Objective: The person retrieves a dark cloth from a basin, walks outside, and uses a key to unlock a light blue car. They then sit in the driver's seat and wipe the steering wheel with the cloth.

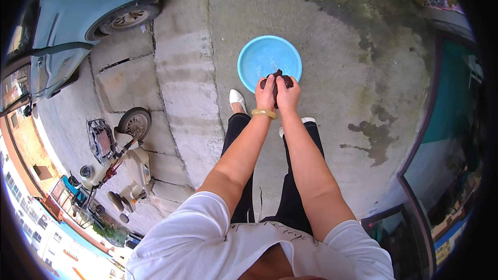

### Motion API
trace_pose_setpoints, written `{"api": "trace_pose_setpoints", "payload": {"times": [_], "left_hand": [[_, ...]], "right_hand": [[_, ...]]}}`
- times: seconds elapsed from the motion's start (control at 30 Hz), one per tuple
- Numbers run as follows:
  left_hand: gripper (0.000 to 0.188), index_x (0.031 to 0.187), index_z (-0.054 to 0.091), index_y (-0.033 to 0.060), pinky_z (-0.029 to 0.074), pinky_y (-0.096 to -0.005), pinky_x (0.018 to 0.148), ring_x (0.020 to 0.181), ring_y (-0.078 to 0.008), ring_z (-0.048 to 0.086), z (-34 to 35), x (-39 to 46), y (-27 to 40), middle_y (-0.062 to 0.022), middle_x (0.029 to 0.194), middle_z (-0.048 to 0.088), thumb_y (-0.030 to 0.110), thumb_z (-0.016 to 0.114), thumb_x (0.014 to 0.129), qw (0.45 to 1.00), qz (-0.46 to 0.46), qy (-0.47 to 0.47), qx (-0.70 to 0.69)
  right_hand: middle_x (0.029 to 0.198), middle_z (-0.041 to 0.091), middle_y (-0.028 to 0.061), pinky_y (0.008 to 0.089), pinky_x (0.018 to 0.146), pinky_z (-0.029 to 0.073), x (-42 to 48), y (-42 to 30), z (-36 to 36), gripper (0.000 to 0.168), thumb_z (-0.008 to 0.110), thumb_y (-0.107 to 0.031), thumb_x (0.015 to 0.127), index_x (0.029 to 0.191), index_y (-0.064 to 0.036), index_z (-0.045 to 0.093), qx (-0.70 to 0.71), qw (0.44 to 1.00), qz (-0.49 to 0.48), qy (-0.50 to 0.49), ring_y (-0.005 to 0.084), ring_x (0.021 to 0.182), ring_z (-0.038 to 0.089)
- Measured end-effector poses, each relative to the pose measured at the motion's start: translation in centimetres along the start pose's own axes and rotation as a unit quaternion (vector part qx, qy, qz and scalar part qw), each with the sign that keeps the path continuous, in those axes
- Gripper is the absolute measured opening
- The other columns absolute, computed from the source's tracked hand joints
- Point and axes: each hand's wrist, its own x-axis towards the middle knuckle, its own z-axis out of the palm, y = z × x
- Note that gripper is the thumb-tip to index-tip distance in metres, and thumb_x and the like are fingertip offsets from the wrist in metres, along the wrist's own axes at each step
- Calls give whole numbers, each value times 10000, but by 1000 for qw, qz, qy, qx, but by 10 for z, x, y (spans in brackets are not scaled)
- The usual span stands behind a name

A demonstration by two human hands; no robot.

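Note:
Both my left hand [265, 94] and my right hand [288, 95] grip a dark brown bundle [277, 79], side by side. It looks like a bunched wet cloth, though my fingers hide much of it. One end pokes out ahead of my thumbs and another hangs between my wrists. Under and beyond my hands a round light-blue plastic basin [242, 70] stands on the concrete, with water [264, 59] in it. Ripples or bubbles show in the water just past the bundle. A pale bangle [264, 114] circles my left wrist.
My white shoes [237, 100] are close to the basin's near side. A light-blue car [66, 19] with a door ajar stands at upper left. Below it is a cream motor scooter [132, 163]. A glass door or window front [439, 124] runs along the right. Damp patches [373, 134] mark the concrete.

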Motion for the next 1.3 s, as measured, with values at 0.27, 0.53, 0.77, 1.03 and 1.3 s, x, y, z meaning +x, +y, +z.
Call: {"api": "trace_pose_setpoints", "payload": {"times": [0.27, 0.53, 0.77, 1.03, 1.3], "left_hand": [[137, 833, 482, 110, 418, -248, 597, 687, -97, 492, 16, -35, 36, -12, 790, 505, 217, 567, 825, 995, -9, -85, 43], [327, 1103, 524, 143, 461, -345, 833, 977, -180, 558, 26, -76, 70, -43, 1096, 561, 379, 457, 887, 950, -202, -215, -102], [586, 1039, 557, 180, 439, -421, 835, 977, -227, 551, 52, -141, 133, -63, 1082, 570, 677, 417, 762, 862, -353, -317, -177], [214, 897, 536, 148, 481, -311, 673, 771, -165, 567, 61, -145, 126, -30, 850, 573, 347, 473, 849, 867, -266, -363, -214], [176, 840, 548, 124, 463, -320, 675, 773, -181, 567, 52, -160, 146, -40, 826, 580, 235, 412, 834, 893, 70, -435, 94]], "right_hand": [[1071, 473, 88, 294, 815, 412, -10, -31, -23, 421, 526, -184, 721, 1129, -80, 520, 272, 945, 121, -132, 191, 932, 493], [841, 593, 59, 280, 760, 434, -47, -84, -52, 174, 514, -110, 733, 855, -16, 593, 133, 974, -94, -158, 154, 795, 545], [1031, 555, 126, 373, 840, 429, -104, -149, -80, 230, 599, -123, 694, 915, -61, 606, -120, 872, -455, -133, 287, 945, 548], [946, 555, 89, 375, 762, 451, -172, -219, -86, 236, 674, -210, 627, 831, -109, 614, -213, 761, -600, -123, 281, 861, 544], [731, 544, 107, 373, 646, 451, -179, -234, -74, 98, 622, -124, 670, 670, -54, 553, -189, 787, -580, -91, 295, 706, 542]]}}
